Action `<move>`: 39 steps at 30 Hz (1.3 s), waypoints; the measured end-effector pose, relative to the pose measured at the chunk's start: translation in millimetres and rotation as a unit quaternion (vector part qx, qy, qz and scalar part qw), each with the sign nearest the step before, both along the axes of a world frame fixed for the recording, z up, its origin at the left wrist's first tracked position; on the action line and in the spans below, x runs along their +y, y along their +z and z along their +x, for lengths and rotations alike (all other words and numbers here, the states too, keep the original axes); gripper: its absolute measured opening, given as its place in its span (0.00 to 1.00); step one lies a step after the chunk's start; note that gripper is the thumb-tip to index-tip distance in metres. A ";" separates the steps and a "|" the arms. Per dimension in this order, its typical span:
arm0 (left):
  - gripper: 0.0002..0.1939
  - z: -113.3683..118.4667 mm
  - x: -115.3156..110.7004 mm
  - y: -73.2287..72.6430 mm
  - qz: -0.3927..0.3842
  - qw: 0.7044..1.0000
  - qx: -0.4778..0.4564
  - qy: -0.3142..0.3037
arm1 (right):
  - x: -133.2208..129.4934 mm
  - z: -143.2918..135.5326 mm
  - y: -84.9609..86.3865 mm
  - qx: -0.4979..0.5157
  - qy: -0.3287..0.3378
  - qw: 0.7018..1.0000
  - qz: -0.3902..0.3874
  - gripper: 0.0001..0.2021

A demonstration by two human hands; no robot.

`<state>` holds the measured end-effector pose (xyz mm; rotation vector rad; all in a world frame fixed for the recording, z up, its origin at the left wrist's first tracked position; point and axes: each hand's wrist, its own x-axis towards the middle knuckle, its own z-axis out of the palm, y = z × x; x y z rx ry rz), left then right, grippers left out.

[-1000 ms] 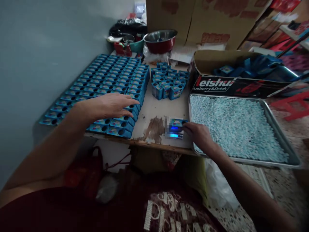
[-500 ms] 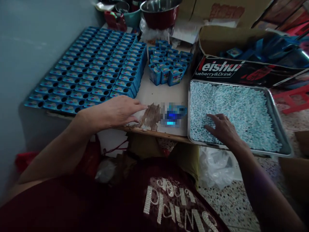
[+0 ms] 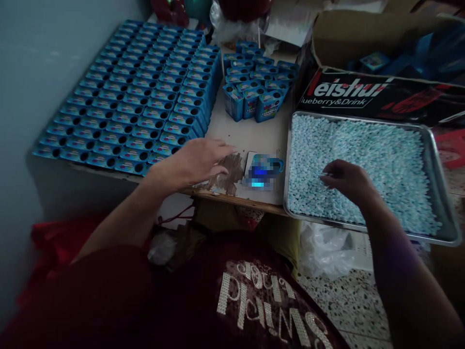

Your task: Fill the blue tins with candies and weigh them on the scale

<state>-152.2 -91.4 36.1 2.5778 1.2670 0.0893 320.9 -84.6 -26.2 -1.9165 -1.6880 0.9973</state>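
Note:
My left hand (image 3: 198, 162) hovers over the bare, worn patch near the table's front edge, fingers apart and holding nothing. Just right of it lies a small blue item (image 3: 263, 170), blurred by pixels, so its kind cannot be told. My right hand (image 3: 348, 180) is over a metal tray (image 3: 445, 213) spread with small pale-blue candy pieces (image 3: 385, 165). Its thumb and fingers are pinched together, with a whitish bit showing at the tips. Left of my left hand, small blue packs (image 3: 123, 116) with dark round holes on top stand in tight rows.
A looser cluster of blue packs (image 3: 254, 89) stands at the table's back middle. Behind the tray is a black printed carton (image 3: 341, 94) holding more blue packs. A grey wall (image 3: 54, 72) borders the left side. Plastic bags (image 3: 323, 249) sit below the table edge.
My right hand's spread fingers have closed into a pinch over the candy. My left hand has shifted slightly right toward the blurred blue item. The camera view has tilted down a little.

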 end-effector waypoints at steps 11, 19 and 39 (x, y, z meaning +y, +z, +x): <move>0.43 82.9 8.6 -92.1 -0.136 0.913 -0.353 0.155 | -0.3 -47.2 35.0 0.014 0.072 0.997 0.019 0.16; 0.16 109.9 18.5 -70.9 -0.039 0.947 -0.300 0.109 | -0.5 -56.5 32.2 -0.015 0.065 0.991 0.116 0.07; 0.13 196.4 67.3 -66.4 0.260 0.918 -0.297 0.016 | 19.9 -93.1 -6.9 0.735 -0.310 0.581 -0.163 0.16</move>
